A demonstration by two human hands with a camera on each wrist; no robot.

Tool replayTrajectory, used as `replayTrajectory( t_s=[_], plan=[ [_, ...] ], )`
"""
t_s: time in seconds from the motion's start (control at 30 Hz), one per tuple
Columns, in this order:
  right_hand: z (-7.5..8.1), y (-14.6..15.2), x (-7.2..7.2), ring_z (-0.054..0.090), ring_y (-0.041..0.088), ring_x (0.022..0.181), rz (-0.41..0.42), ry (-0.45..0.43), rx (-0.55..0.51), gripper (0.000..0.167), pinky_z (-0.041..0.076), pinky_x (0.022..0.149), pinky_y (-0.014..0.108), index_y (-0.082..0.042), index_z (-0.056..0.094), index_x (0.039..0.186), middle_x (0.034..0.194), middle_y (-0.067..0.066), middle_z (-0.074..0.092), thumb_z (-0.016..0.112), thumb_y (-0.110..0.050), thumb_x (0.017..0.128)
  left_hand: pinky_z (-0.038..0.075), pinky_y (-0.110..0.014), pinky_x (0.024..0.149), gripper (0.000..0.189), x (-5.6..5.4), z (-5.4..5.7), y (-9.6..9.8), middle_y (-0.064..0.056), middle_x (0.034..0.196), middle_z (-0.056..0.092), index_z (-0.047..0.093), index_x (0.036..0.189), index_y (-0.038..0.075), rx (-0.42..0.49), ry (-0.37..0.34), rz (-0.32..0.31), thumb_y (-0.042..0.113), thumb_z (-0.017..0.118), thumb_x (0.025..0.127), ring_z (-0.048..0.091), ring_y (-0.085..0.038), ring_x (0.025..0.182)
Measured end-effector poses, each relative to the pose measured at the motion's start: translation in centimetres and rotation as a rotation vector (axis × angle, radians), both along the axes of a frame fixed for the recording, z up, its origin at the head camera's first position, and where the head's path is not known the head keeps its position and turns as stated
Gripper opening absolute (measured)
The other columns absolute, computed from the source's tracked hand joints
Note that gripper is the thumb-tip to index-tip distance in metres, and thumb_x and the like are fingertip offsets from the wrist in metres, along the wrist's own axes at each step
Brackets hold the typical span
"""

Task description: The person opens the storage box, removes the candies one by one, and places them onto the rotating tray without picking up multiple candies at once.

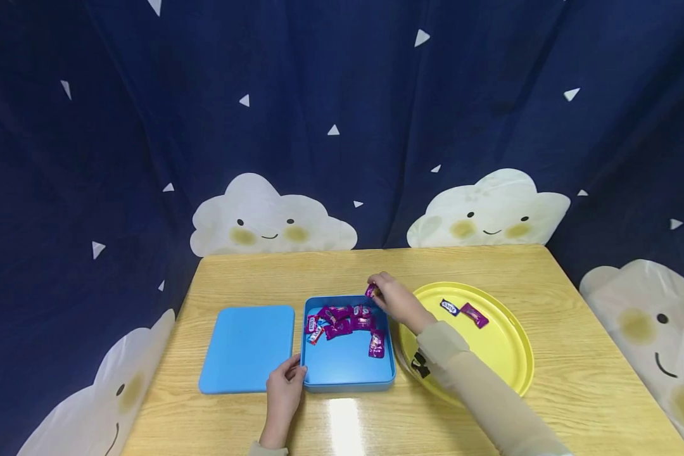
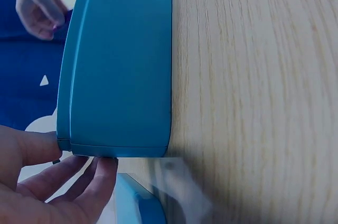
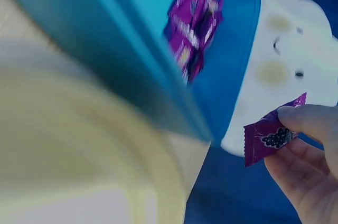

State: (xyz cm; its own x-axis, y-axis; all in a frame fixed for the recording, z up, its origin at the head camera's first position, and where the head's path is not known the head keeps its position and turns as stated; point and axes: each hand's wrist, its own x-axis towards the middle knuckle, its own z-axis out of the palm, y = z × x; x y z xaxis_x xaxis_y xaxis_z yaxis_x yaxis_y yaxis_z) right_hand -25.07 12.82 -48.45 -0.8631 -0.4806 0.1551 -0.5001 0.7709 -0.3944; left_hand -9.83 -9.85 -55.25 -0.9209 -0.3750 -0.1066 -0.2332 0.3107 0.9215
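Observation:
My right hand (image 1: 399, 301) pinches a purple wrapped candy (image 3: 269, 135) between thumb and fingers, above the far right corner of a blue box (image 1: 348, 376). A dark berry cluster is printed on its wrapper. Inside the box, several purple candies (image 1: 339, 328) lie bunched toward the far side, with a red-and-blue candy (image 1: 316, 335) among them. One purple candy (image 1: 377, 344) sits apart by the right wall. At the near left corner, my left hand (image 1: 284, 386) grips the box's wall, the thumb at the rim and the fingers against the outside.
On the right stands a round yellow tray (image 1: 525, 361), partly under my right forearm. It holds a dark blue-and-white candy (image 1: 449, 307), a purple candy (image 1: 474, 315) and a black-wrapped piece (image 1: 420, 365). A flat blue lid (image 1: 247, 348) lies left of the box. Behind the wooden table (image 1: 296, 269) hangs a dark blue curtain (image 1: 296, 76).

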Motion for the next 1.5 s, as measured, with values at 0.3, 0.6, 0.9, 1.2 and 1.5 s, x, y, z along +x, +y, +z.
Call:
replayTrajectory(
  t_s=[0.3, 0.6, 0.9, 1.2, 1.5],
  plan=[
    [-1.7, 4.9, -1.2, 0.057, 0.024, 0.080, -0.073, 0.055, -0.060, 0.027, 0.052, 0.072, 0.037, 0.005, 0.056, 0.103, 0.091, 0.015, 0.057, 0.067, -0.001, 0.079, 0.055, -0.027, 0.067, 0.029, 0.0, 0.1, -0.1, -0.024, 0.097, 0.065, 0.060, 0.111, -0.010, -0.003, -0.001, -0.001, -0.002, 0.060, 0.083, 0.064, -0.029, 0.087],
    [-3.6, 8.8, -1.0, 0.055, 0.024, 0.073, -0.131, -0.004, -0.040, 0.028, 0.051, 0.067, 0.037, 0.009, 0.055, 0.100, 0.084, 0.016, 0.053, 0.067, 0.006, 0.075, 0.055, -0.027, 0.067, 0.028, 0.0, 0.0, -0.1, -0.023, 0.096, 0.065, 0.061, 0.110, -0.010, -0.002, -0.001, 0.001, -0.002, 0.061, 0.083, 0.064, -0.028, 0.086],
    [-4.6, 10.8, -0.7, 0.054, 0.023, 0.071, -0.133, -0.055, 0.064, 0.023, 0.051, 0.066, 0.036, 0.008, 0.057, 0.094, 0.080, 0.014, 0.053, 0.069, 0.004, 0.074, 0.055, -0.027, 0.067, 0.028, -0.1, -0.1, -0.2, -0.023, 0.096, 0.065, 0.061, 0.110, -0.009, -0.008, 0.001, 0.003, -0.002, 0.061, 0.083, 0.064, -0.028, 0.086],
    [-5.0, 10.9, -0.6, 0.056, 0.023, 0.070, -0.072, -0.096, 0.097, 0.022, 0.052, 0.068, 0.037, 0.003, 0.060, 0.093, 0.079, 0.011, 0.055, 0.067, 0.007, 0.074, 0.055, -0.027, 0.068, 0.028, 0.1, 0.0, -0.2, -0.023, 0.096, 0.065, 0.060, 0.110, -0.010, -0.004, 0.020, -0.012, -0.002, 0.061, 0.083, 0.064, -0.029, 0.087],
    [-5.2, 10.7, -0.5, 0.057, 0.027, 0.073, -0.028, -0.099, 0.131, 0.025, 0.053, 0.071, 0.038, 0.004, 0.061, 0.096, 0.082, 0.014, 0.056, 0.063, 0.012, 0.072, 0.055, -0.027, 0.067, 0.029, 0.2, 0.2, -0.2, -0.023, 0.097, 0.064, 0.060, 0.111, -0.011, 0.006, 0.033, -0.029, -0.002, 0.061, 0.084, 0.063, -0.029, 0.086]
  ],
)
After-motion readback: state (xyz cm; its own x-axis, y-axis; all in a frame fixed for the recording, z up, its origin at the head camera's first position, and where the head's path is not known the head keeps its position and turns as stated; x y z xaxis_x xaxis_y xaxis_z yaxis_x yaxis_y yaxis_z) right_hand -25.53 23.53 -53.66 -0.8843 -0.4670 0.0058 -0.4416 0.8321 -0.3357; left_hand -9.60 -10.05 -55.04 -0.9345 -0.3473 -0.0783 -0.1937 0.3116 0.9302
